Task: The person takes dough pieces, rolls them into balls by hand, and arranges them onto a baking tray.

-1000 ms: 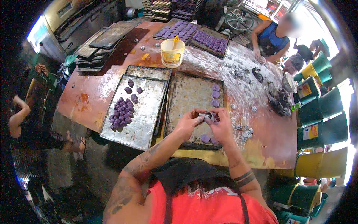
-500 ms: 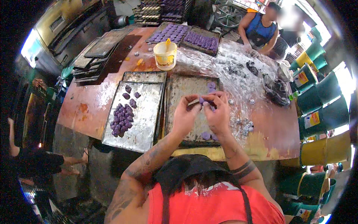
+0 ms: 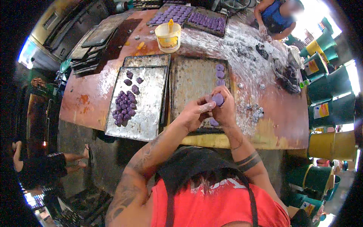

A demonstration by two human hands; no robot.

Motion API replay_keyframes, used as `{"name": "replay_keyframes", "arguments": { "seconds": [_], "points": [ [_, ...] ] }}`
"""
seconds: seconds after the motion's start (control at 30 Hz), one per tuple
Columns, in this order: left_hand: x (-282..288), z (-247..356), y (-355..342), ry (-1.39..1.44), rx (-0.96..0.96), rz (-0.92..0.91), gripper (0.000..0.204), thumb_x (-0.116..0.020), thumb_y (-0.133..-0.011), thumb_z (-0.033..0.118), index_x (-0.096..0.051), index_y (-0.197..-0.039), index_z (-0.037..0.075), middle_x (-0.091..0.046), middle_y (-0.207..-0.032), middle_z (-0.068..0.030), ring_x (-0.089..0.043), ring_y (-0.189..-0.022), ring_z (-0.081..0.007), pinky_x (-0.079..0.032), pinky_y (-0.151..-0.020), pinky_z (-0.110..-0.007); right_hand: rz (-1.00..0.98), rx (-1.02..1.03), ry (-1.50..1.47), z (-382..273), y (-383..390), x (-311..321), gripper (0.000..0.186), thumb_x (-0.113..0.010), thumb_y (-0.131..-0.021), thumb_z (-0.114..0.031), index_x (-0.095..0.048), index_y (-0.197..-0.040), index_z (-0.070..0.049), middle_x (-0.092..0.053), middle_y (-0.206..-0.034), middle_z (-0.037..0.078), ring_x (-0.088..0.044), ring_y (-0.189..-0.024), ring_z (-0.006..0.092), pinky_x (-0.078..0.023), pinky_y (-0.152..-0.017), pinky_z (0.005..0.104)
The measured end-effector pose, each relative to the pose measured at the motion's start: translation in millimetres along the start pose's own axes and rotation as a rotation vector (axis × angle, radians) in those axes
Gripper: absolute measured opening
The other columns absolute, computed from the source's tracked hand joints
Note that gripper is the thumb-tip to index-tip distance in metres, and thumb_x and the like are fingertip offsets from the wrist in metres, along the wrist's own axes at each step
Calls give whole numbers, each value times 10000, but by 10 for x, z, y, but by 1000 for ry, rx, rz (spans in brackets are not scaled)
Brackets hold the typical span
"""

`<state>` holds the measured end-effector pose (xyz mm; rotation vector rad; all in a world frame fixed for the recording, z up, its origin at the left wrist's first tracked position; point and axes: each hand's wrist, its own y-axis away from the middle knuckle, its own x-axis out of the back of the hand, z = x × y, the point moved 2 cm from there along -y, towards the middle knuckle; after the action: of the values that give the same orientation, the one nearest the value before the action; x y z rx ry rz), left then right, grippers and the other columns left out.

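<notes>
Purple disc in your right hand, above the dark-rimmed tray.
Your right grip holds it among curled fingers; your left hand meets its left side, pinching or not, you can't tell.

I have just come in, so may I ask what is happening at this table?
A person in a red top holds a round purple piece in the right hand, with the fingers of the left hand close against it. Below the hands lies a worn tray, with purple rounds near its right edge. A silver tray to the left carries piled purple lumps. Across the table, a co-worker in blue is at the far right.
</notes>
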<state>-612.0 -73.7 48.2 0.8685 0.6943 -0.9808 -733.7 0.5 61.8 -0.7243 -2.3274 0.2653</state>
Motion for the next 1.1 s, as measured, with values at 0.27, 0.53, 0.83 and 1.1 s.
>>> {"name": "replay_keyframes", "arguments": {
  "seconds": [0.27,0.53,0.83,1.1],
  "points": [
    [344,-361,133,-1094,-232,406,392,-691,-884,106,-628,-1241,-43,-690,-1199,-217,-666,-1085,-342,-521,-985,-398,-130,-699,-486,769,703,-174,339,-659,-941,-1,-609,-1275,36,-687,-1129,94,-676,-979,150,-565,-908,309],
    [806,-313,183,-1526,-467,471,394,-722,-820,109,-632,-1188,0,-536,-1365,-263,-516,-1290,-431,-415,-1109,-456,-466,-293,592,660,953,-418,522,-665,-799,-88,-631,-1317,-36,-625,-1259,157,-502,-1272,363,-397,-1096,477],
    [1116,-51,279,-1449,-198,527,241,-694,-874,148,-707,-1065,1,-731,-1004,-202,-709,-946,-364,-558,-847,-424,24,-316,335,1105,549,338,419,-724,-765,-53,-706,-1183,-28,-713,-1149,193,-643,-1099,388,-493,-987,465],
    [2344,1507,103,-2054,-629,1225,252,-735,-813,167,-694,-1032,51,-664,-1046,-211,-651,-989,-402,-539,-840,-488,134,-651,205,2626,1202,1384,312,-652,-889,-75,-672,-1198,-43,-672,-1035,88,-629,-812,231,-508,-701,319]
  ]
}}
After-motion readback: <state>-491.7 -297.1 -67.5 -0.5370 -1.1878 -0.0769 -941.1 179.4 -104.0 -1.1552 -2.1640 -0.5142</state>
